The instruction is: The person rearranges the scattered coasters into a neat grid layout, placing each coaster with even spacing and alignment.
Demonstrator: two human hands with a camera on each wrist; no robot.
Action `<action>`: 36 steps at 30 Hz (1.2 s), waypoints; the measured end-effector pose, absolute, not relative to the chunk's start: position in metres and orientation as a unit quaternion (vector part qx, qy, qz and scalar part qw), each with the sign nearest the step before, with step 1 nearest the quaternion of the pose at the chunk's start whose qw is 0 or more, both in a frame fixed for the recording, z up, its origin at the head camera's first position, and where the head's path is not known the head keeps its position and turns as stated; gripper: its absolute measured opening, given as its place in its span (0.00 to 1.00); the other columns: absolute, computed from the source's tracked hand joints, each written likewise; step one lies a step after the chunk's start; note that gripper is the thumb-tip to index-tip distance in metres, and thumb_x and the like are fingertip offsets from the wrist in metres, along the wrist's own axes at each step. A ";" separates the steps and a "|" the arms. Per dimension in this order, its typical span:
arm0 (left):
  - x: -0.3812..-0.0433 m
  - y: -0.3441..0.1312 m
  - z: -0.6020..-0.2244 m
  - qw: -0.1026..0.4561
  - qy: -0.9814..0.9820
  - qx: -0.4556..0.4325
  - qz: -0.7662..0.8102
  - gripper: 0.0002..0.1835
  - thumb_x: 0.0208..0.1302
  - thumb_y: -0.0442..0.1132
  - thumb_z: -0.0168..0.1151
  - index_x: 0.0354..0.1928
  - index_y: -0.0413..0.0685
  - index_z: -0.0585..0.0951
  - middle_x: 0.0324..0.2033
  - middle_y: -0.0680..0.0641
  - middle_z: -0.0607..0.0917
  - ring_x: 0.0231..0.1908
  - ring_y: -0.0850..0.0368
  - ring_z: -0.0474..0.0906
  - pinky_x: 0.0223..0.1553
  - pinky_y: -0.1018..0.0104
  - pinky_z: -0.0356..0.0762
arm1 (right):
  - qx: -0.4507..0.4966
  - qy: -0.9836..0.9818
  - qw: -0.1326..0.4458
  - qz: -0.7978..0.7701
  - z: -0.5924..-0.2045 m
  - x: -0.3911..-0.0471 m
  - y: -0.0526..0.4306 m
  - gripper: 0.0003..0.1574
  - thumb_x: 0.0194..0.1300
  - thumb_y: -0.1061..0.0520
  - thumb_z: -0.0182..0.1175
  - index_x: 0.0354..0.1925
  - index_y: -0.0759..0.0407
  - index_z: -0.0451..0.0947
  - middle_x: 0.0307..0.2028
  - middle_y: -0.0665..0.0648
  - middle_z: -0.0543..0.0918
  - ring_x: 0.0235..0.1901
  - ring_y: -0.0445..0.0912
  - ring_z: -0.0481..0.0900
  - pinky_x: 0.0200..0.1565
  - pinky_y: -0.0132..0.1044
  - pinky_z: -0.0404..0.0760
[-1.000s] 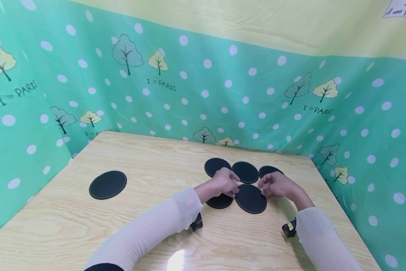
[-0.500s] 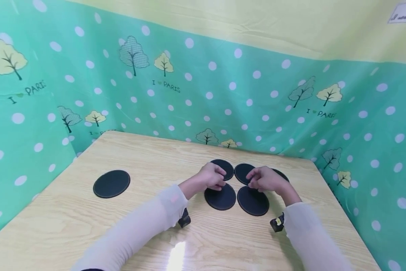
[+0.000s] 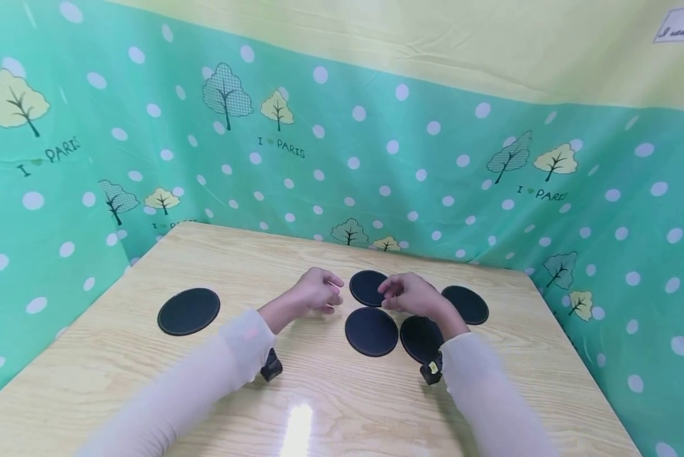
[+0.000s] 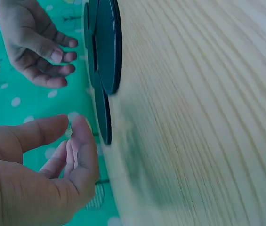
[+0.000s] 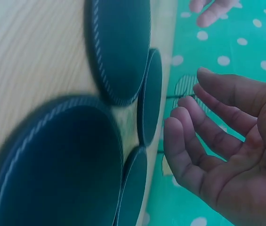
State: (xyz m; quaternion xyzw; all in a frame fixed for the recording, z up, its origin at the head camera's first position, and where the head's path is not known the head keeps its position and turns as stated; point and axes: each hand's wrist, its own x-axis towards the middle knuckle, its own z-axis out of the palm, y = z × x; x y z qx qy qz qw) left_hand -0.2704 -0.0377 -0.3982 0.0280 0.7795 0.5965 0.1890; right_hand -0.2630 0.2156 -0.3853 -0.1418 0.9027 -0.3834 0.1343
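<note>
Black round coasters with stitched rims lie flat on the table. In the head view the front pair is a left coaster (image 3: 372, 332) and a right coaster (image 3: 419, 339), the latter partly behind my right wrist. Behind them are a back left coaster (image 3: 366, 285) and a back right coaster (image 3: 467, 305); a middle one is mostly hidden by my hand. My left hand (image 3: 316, 292) hovers left of the group, fingers loosely bent, holding nothing. Above the back coasters my right hand (image 3: 413, 294) is held with relaxed fingers (image 5: 184, 146) and nothing between them.
A separate black coaster (image 3: 189, 311) lies at the left of the wooden table (image 3: 250, 273). A green dotted cloth (image 3: 296, 165) hangs behind the table and along both sides. Black camera mounts (image 3: 271, 366) sit under both wrists.
Both hands have moved left, away from the coasters they were over; the left hand is now beside the group. The front left and back right coasters are more exposed. The coasters' arrangement looks unchanged since half a second ago.
</note>
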 end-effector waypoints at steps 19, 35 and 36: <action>-0.267 -0.143 -0.396 0.164 0.811 -0.003 0.562 0.25 0.64 0.24 0.65 0.63 0.30 0.73 0.48 0.39 0.79 0.45 0.48 0.83 0.41 0.58 0.88 | -0.181 0.870 0.159 -0.430 -0.386 -0.265 0.142 0.24 0.69 0.61 0.67 0.61 0.65 0.76 0.44 0.59 0.82 0.39 0.52 0.83 0.46 0.52 0.87; -0.252 -0.225 -0.400 0.151 0.840 -0.025 0.521 0.27 0.69 0.31 0.64 0.66 0.28 0.69 0.46 0.39 0.82 0.38 0.51 0.80 0.40 0.58 0.88 | -0.234 0.865 0.182 -0.404 -0.395 -0.270 0.069 0.28 0.70 0.57 0.67 0.64 0.63 0.75 0.44 0.56 0.82 0.39 0.56 0.86 0.40 0.41 0.87; -0.251 -0.230 -0.402 0.150 0.840 -0.026 0.520 0.27 0.70 0.31 0.64 0.67 0.28 0.69 0.47 0.38 0.82 0.39 0.51 0.80 0.40 0.58 0.88 | -0.235 0.863 0.185 -0.407 -0.396 -0.270 0.066 0.28 0.70 0.57 0.67 0.64 0.62 0.75 0.44 0.56 0.82 0.39 0.56 0.86 0.40 0.41 0.87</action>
